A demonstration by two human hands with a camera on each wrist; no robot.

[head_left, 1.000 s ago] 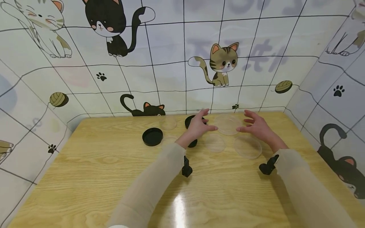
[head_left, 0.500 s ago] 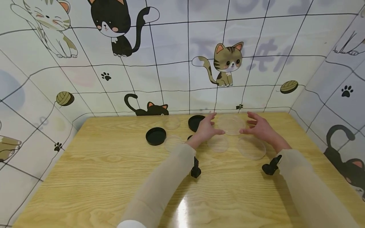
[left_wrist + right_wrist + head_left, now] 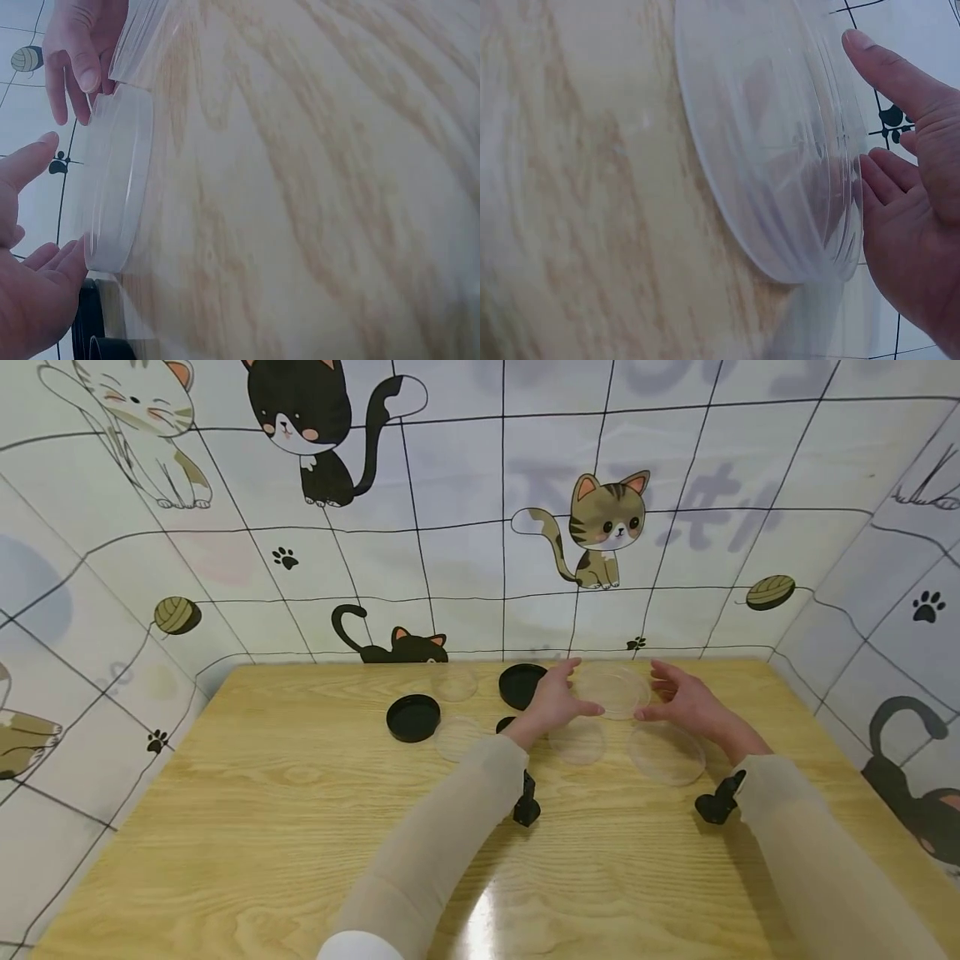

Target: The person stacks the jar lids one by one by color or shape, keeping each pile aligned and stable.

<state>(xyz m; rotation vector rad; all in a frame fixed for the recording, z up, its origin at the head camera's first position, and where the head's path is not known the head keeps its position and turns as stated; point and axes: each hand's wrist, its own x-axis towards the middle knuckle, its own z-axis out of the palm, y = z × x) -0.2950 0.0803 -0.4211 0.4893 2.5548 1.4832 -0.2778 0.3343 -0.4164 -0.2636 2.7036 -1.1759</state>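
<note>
In the head view my left hand (image 3: 555, 697) and right hand (image 3: 686, 697) stand on either side of a clear round dish (image 3: 615, 691) near the table's back edge. Both have loosely spread fingers, thumbs apart. From the left wrist, the fingertips of the left hand (image 3: 34, 292) lie close against a clear shallow dish (image 3: 120, 180); whether they touch cannot be told. In the right wrist view the right hand (image 3: 919, 225) is beside clear stacked-looking rims (image 3: 742, 142), its thumb raised off them. Another clear disc (image 3: 667, 753) lies in front of the right hand.
Black round lids or shallow dishes (image 3: 414, 718) lie left of my hands, another black one (image 3: 522, 686) behind the left wrist, and a third (image 3: 506, 724) mostly hidden by it. More clear discs (image 3: 457, 739) lie among them. A patterned cloth wall (image 3: 465, 560) borders the wooden table.
My left hand has moved slightly right, nearer the clear dish, uncovering more of the back black dish. The right hand has hardly moved. The head view has shifted a little.
</note>
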